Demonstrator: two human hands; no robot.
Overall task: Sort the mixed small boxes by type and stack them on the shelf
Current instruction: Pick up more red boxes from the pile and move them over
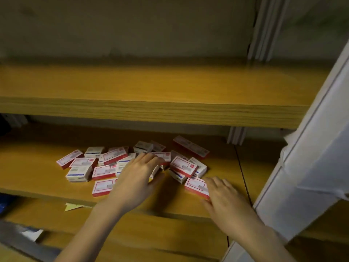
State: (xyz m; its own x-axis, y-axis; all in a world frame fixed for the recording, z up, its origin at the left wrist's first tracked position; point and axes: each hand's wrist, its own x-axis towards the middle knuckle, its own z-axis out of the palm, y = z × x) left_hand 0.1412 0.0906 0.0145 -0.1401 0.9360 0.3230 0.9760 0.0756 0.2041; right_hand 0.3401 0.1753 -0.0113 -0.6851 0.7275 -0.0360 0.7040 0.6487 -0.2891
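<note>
Red-and-white small boxes point(105, 171) heaped loose mid-frame on lower shelf point(37, 174), types mixed, nothing stacked. Left grip point(136, 176) spread flat over heap, holding nothing, probably to rake apart. Right grip point(224, 195), empty too, touching nearest box point(195, 186) lower right, likely first pick

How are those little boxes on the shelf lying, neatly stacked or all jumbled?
Jumbled. The small boxes lie in a loose pile on the shelf, flat at mixed angles, some overlapping; no sorted stack shows.
</note>
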